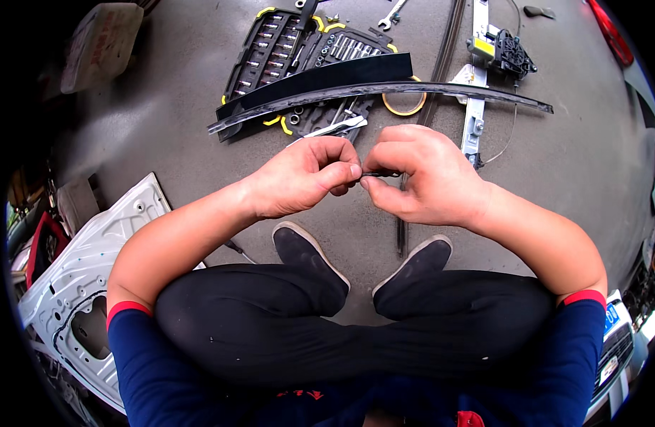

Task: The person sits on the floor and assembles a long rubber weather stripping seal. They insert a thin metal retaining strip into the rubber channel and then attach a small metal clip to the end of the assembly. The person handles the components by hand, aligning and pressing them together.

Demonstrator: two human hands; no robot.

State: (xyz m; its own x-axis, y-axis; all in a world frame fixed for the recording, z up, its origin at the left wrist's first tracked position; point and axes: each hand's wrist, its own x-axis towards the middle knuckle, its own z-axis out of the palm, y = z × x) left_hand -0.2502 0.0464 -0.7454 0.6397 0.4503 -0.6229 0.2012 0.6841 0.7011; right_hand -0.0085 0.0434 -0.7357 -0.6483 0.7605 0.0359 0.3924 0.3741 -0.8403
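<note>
My left hand and my right hand meet in front of me, above the floor between my feet. Both are closed in a pinch on a small, thin, dark piece. Fingers cover most of it, so its kind cannot be made out. Just beyond the hands, a long black trim strip and a wider curved black panel lie across the opened socket tool case. A shiny metal tool rests at the case's near edge, close to my left hand.
Right of the case lie a yellow-rimmed ring, a long dark rail and a window regulator with a black motor. A combination wrench is farther off. A bare white car door panel stands at left.
</note>
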